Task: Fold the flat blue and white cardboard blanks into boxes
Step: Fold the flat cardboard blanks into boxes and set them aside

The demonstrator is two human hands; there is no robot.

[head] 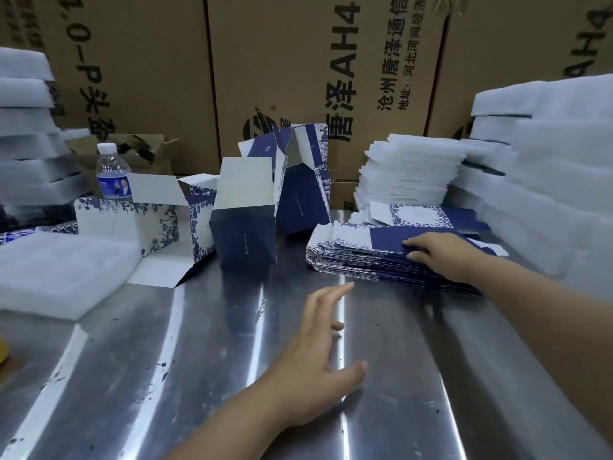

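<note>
While a person leans over a scratched steel table [205, 376], the left hand [315, 356] hovers just above the bare metal nearest them, fingers spread and loose, holding nothing. Farther out and to its right, the right hand [441, 257] lies palm down on a stack of flat blue and white blanks [361, 257], fingers flat across the top sheet near the stack's right end; whether any finger has hooked an edge cannot be told. Just beyond that hand, a few more loose blanks [418, 215] lie flat, partly overlapping the stack. Out ahead of the left hand stand three partly folded boxes: a dark blue one [243, 240] with its white flap raised, a white floral one [172, 224] to its left with flaps splayed open, and a taller one [298, 180] behind them. Left of the left hand rests a thick white foam pad [56, 270], and past it a plastic water bottle [112, 172] stands upright. Beyond the right hand, stacks of white foam sheets [411, 171] rise high. Large brown printed cartons [298, 61] wall off the back.
</note>
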